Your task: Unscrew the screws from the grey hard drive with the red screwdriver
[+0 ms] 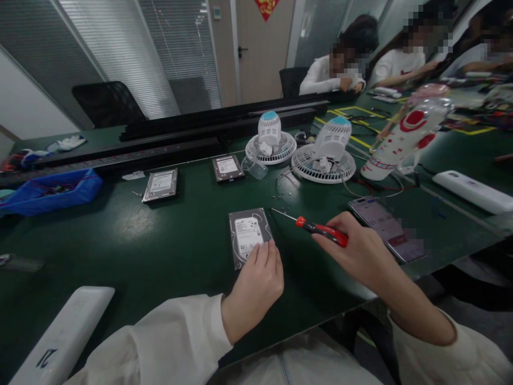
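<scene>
A hard drive point(247, 230) with a white label lies flat on the green table before me. My left hand point(256, 286) is closed on its near right corner, fingertips on the top face and thumb hidden. Wrapped round the handle of a red and black screwdriver point(323, 231) is my right hand point(356, 248). The screwdriver's tip points left, just off the drive's far right corner, close to several small screws point(284, 197) scattered on the table. Two more hard drives, one at the left point(161, 184) and one farther back point(227, 167), also lie label up.
Two white fans point(324, 160) and a clear plastic cup point(255, 167) stand behind the screws. A phone point(387, 227) lies by my right wrist, near a decorated bottle point(404, 133). At left are a blue bin point(56, 193) and a white power bank point(64, 337). Other people sit across the table.
</scene>
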`<state>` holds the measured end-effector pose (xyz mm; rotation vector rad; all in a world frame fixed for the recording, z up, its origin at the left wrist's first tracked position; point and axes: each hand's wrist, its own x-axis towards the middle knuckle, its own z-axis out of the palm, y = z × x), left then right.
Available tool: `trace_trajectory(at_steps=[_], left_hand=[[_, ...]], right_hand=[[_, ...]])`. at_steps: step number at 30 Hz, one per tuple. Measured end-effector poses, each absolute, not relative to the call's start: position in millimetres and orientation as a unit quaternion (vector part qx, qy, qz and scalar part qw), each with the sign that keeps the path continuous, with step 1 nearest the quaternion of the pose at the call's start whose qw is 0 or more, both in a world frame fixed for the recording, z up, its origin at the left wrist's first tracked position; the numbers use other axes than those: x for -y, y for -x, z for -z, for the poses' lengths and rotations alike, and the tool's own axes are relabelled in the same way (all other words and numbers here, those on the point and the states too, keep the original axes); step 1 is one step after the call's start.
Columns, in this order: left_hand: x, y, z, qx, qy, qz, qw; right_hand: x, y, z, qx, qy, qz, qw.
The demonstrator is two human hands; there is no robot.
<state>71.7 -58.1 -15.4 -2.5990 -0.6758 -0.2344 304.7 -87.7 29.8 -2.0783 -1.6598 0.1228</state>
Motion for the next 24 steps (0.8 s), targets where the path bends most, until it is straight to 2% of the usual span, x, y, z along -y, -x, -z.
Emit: trace_trajectory(at_steps=[8,11,15,17,19,24], left_hand=[[57.6,-71.4,15.0,0.245,0.941,0.086,0.217],[55.5,-71.5,15.5,0.245,0.943,0.089,0.208],[52.3,-72.1,17.0,0.248,0.944,0.081,0.200],[51.5,-72.4,17.2,0.248,0.944,0.082,0.202],[51.3,-72.5,16.7,0.248,0.944,0.085,0.201],[50.2,-72.4,15.2,0.256,0.943,0.085,0.193]], right_hand=[[79.1,-316.8,-90.5,0.591,0.671,0.128,0.429],[75.3,-310.9,-106.6,0.585,0.615,0.109,0.517],[64.3,-302.6,-104.9,0.588,0.546,0.075,0.592],[56.9,-301.8,-91.9,0.603,0.532,0.053,0.591],[50.1,-302.1,-75.4,0.637,0.535,0.028,0.554],[41.7,-300.3,-49.5,0.707,0.512,0.061,0.484]])
